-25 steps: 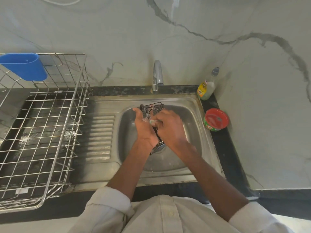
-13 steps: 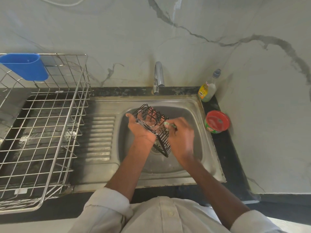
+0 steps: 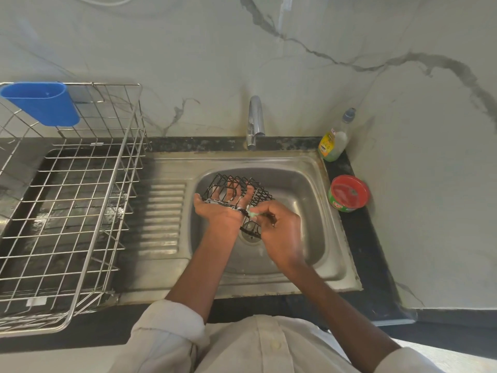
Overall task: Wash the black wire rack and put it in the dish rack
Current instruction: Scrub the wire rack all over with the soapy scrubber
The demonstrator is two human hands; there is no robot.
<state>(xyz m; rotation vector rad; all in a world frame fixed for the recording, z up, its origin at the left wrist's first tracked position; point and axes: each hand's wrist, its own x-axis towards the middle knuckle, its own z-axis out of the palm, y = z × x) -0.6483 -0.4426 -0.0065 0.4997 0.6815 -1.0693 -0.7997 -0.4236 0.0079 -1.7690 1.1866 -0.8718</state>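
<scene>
Nearest are two rolled white sleeves (image 3: 172, 323), with both forearms reaching out over the steel sink (image 3: 333, 267); the right hand (image 3: 281, 232) hangs above the drain (image 3: 251, 235), its fingers curled to pinch a small pale green scrubber (image 3: 252, 213) against the near edge of the black rack (image 3: 242, 193); the left hand (image 3: 223, 211) lies palm up beneath the rack, fingers threaded through its wires and gripping it, so the rack is held tilted in the air over the basin and well apart from the dish rack (image 3: 67, 211); that one stands on the wet counter to the left, beyond the ribbed drainboard (image 3: 161, 216), with a blue cup (image 3: 43, 102) hooked on its far rim; right of the sink sits a red-lidded tub (image 3: 349, 193); farther back a soap bottle (image 3: 334, 141) stands in the corner; the tap (image 3: 255, 122) rises at the marble wall (image 3: 349, 49).
</scene>
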